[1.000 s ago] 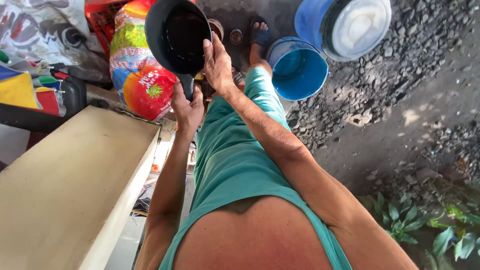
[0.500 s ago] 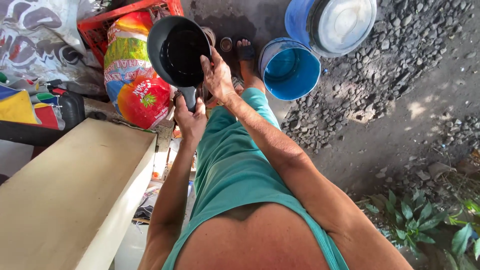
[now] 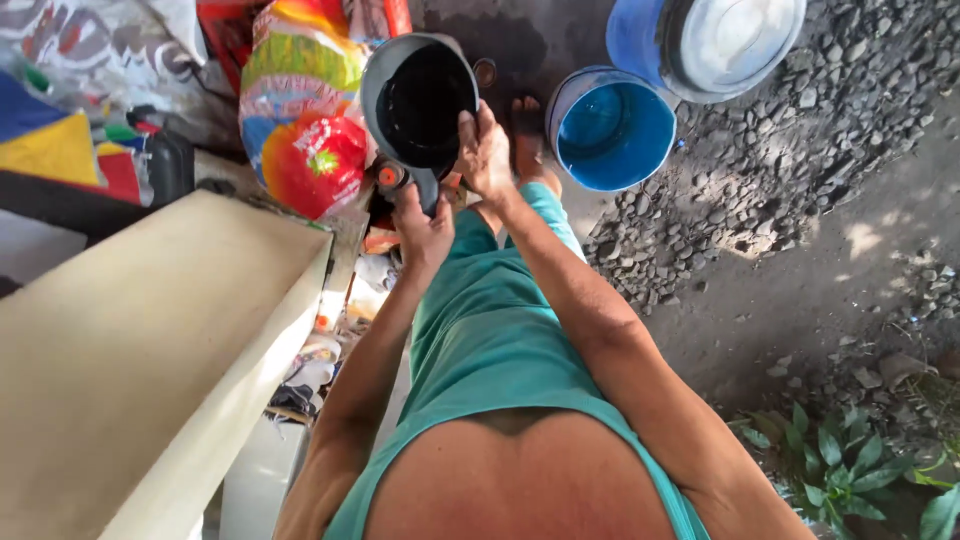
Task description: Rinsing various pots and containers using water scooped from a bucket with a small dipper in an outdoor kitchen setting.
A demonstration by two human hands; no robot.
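A dark grey plastic dipper (image 3: 418,100) with a short handle is held out in front of me, its black inside facing up. My left hand (image 3: 422,228) grips the handle from below. My right hand (image 3: 484,152) holds the dipper's right rim, thumb over the edge. Just past the dipper, an open blue bucket (image 3: 612,130) stands on the ground beside my sandalled foot (image 3: 524,125).
A blue drum with a white lid (image 3: 712,40) stands at the top right on gravel. A bulging colourful sack (image 3: 300,110) leans at the left of the dipper. A pale bench top (image 3: 150,340) fills the lower left. Green plants (image 3: 850,470) grow at the lower right.
The view has shifted, so the dipper and both hands now sit further right in frame. Both hands keep their hold on the dipper.
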